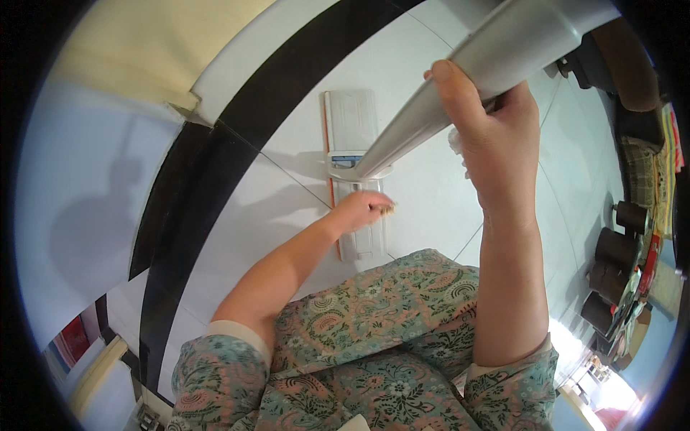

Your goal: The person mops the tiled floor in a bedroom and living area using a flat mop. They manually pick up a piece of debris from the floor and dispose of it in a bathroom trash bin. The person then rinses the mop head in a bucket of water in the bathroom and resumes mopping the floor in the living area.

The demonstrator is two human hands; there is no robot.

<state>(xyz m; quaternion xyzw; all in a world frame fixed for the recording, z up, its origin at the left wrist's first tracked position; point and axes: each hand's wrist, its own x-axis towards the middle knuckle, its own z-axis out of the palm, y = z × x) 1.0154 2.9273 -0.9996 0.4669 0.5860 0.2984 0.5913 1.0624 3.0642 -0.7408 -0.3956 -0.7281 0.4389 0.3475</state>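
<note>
A long silver-grey column (496, 54) slants across the upper right and narrows toward a flat base on the floor. My right hand (496, 133) is closed around this column, thumb on its upper side. A crumpled white bit (456, 147) shows beside that hand; what it is I cannot tell. The base (351, 118) is a long pale, partly see-through piece with an orange edge and a small bluish window where the column meets it. Over its near half, my left hand (359, 210) is closed on a small yellowish thing (389, 209), mostly hidden by the fingers.
White floor tiles (431, 215) surround the base, with a black border band (237, 118) curving along a pale wall (93, 187) at left. Several dark rounded containers (617, 248) line the right side, near stacked cloths (640, 169). My patterned clothing (381, 323) fills the lower middle.
</note>
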